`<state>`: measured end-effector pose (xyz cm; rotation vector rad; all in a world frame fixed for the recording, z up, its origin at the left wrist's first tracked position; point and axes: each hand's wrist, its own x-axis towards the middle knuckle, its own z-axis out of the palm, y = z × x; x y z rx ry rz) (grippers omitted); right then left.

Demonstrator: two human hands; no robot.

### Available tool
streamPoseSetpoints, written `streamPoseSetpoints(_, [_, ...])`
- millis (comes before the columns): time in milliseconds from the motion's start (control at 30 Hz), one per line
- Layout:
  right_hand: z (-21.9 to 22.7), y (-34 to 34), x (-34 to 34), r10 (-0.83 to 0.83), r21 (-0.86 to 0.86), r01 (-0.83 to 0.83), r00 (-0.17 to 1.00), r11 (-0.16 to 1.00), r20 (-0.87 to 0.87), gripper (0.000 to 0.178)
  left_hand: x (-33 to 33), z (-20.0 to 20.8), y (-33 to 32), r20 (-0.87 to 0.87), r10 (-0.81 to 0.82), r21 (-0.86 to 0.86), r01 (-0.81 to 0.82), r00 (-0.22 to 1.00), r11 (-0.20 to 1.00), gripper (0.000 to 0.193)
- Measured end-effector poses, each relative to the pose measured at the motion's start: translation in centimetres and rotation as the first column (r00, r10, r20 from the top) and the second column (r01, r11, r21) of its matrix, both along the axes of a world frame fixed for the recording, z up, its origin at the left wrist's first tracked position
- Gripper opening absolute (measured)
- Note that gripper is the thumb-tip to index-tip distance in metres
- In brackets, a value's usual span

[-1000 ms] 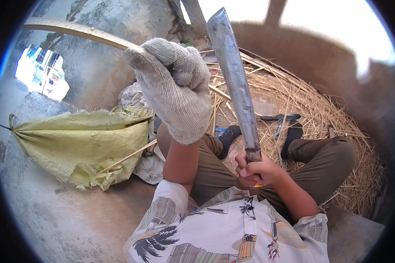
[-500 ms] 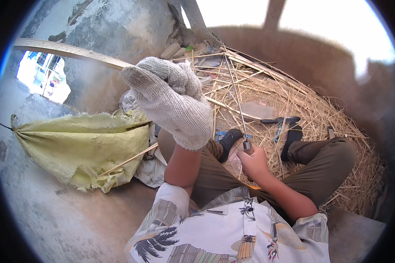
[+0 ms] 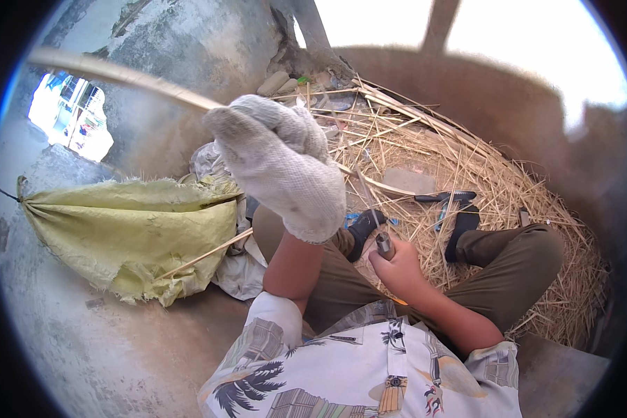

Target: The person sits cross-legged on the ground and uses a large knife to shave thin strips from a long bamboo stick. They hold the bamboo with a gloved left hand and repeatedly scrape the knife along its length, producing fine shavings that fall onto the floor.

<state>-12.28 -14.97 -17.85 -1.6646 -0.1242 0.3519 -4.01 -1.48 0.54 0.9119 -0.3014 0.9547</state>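
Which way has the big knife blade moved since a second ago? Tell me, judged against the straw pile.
Yes. The blade has swung down from upright and now shows edge-on, a thin line over the straw pile, gripped by the right hand.

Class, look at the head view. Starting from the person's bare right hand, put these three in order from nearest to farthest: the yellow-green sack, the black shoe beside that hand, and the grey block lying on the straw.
1. Black shoe: just up and left of the right hand, almost touching.
2. Grey block: farther up, on the straw.
3. Yellow-green sack: far off on the person's left, on the concrete.
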Motion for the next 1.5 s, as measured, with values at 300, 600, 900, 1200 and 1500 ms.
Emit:
streamPoseSetpoints(300, [3.4,-1.4,-0.7,-0.094,0.091,0.08,0.981,0.993,0.171,0.017,-0.3,0.4,-0.6,-0.051,0.073,-0.036,-0.075,0.996,0.997,0.052])
streamPoseSetpoints(600, [0.5,-0.7,0.5,-0.014,0.01,0.015,0.999,1.0,-0.046,0.015,-0.3,0.3,0.1,-0.003,0.031,0.012,-0.031,1.0,0.999,0.052])
streamPoseSetpoints(900, [2.3,-1.7,0.0,-0.02,0.115,0.027,0.998,0.993,-0.064,0.015,-0.3,0.5,0.0,-0.029,-0.018,-0.01,0.018,0.999,1.0,0.052])
streamPoseSetpoints(1200, [0.6,-0.9,-0.2,-0.131,0.085,0.112,0.955,0.99,0.268,0.018,0.6,-1.6,-1.4,-0.143,0.074,-0.019,-0.078,0.987,0.997,0.055])
streamPoseSetpoints(1500, [-1.0,-0.7,0.9,-0.184,0.091,0.187,0.982,0.978,-0.036,0.016,-2.4,-0.1,-0.3,0.215,-0.228,0.022,0.229,0.95,0.973,0.056])
